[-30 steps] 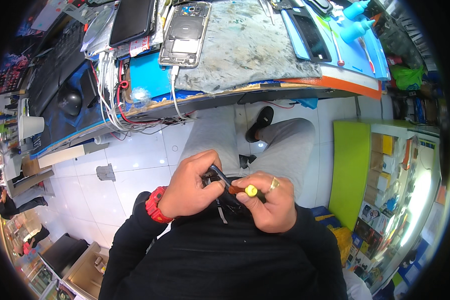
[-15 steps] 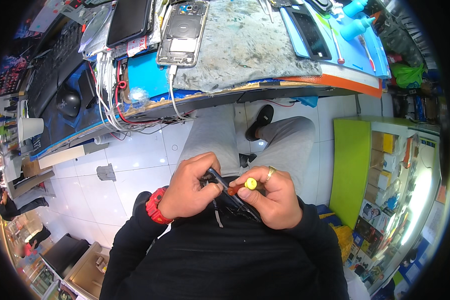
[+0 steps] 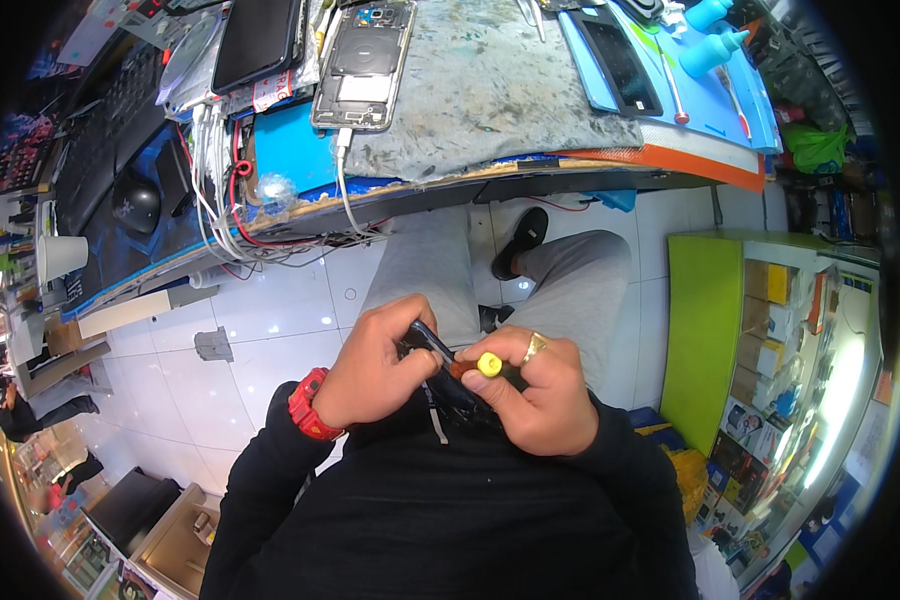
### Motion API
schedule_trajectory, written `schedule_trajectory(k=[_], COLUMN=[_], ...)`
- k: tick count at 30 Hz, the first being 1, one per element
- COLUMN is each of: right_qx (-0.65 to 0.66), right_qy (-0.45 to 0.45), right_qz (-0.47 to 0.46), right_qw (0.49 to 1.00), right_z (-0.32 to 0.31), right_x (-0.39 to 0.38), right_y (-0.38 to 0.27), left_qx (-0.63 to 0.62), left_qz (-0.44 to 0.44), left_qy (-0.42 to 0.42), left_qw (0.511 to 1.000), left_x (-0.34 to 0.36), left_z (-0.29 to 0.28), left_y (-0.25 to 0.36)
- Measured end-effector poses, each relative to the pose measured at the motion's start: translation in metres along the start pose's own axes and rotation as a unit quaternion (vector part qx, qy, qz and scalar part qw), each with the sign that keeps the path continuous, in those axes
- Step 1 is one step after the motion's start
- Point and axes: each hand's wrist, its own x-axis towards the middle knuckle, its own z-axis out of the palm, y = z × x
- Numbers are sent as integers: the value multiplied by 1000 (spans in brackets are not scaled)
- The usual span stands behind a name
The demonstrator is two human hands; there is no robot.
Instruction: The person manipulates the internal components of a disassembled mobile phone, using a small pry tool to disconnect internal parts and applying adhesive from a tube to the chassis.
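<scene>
Over my lap, my left hand [image 3: 375,362] grips a dark, thin phone [image 3: 434,342] by its edge, thumb on the near side. Much of the phone is hidden by my fingers and blends into the black sweater. My right hand [image 3: 545,390] pinches a small screwdriver between thumb and forefinger. Its yellow end cap [image 3: 489,364] and part of its reddish-brown handle [image 3: 463,369] show. The screwdriver lies against the phone's edge; its tip is out of sight.
Ahead, the workbench carries a stained grey mat [image 3: 490,90], an opened phone [image 3: 365,65] on a white cable [image 3: 342,165], a black phone [image 3: 260,45] and blue bottles [image 3: 712,54]. A green-sided display cabinet [image 3: 705,340] stands at right. Cables [image 3: 215,185] hang off the bench edge.
My right hand and the screwdriver have shifted slightly left, with the yellow cap turned a little. My left hand has tilted slightly and still holds the phone.
</scene>
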Motion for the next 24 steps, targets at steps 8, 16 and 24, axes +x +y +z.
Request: schedule_trajectory(k=[8, 16, 24], right_qx=[-231, 65, 172], right_qy=[-11, 12, -17], right_qz=[-130, 71, 159], right_qw=[964, 995, 972], right_z=[0, -2, -5], right_x=[2, 6, 6], right_y=[-8, 16, 11], left_qx=[-42, -57, -75], left_qz=[-86, -101, -125], left_qy=[-5, -20, -31], left_qw=[995, 993, 989], left_x=[3, 7, 4], left_z=[-3, -4, -3], left_y=[7, 1, -4])
